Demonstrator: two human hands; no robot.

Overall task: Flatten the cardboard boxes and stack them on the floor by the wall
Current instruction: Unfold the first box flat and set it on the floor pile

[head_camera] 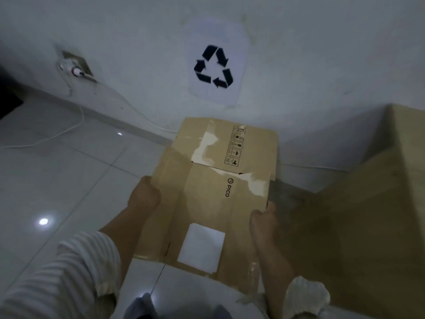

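A: Whereabouts, the flattened cardboard box?
B: Dead centre, held low over the tiled floor, far end pointing to twelve o'clock, close to the foot of the wall. Hard to tell whether touching either.
A: And the left hand?
B: At nine o'clock of the box, fingers curled over the left edge, gripping it. Striped sleeve ending at the forearm.
A: And the right hand?
B: At three o'clock, clamped on the right edge, thumb showing at the rim, fingers hidden underneath.
A: Any markings on the cardboard?
B: White label toward six o'clock, "PICO" print near the middle, a column of handling symbols on the far flap, pale torn patches beside them.
A: Anything else around?
B: Large second cardboard box at three o'clock, just beside the held one, near the wall. Recycling sign on the wall at twelve. Wall socket with a plug at ten o'clock, white cable trailing down onto the floor.
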